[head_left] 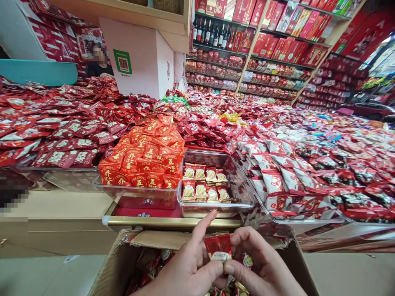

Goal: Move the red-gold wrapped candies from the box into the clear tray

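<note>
Both hands meet above an open cardboard box (106, 263) that holds red and gold wrapped packets. Between them is a small red packet (218, 246) with a white and gold lower part. My left hand (193, 259) grips its lower left side with the thumb, its index finger stretched upward. My right hand (261, 261) has its thumb at the packet's lower right and curled fingers by its upper right corner. Just beyond, a clear plastic bin (217, 209) holds rows of similar small packets standing in its front part.
An orange packet pile (148, 156) fills the bin to the left. White and red packets (277, 172) heap up on the right. A gold-edged counter rail (173, 223) runs behind the box. A person (99, 61) is at the far left back.
</note>
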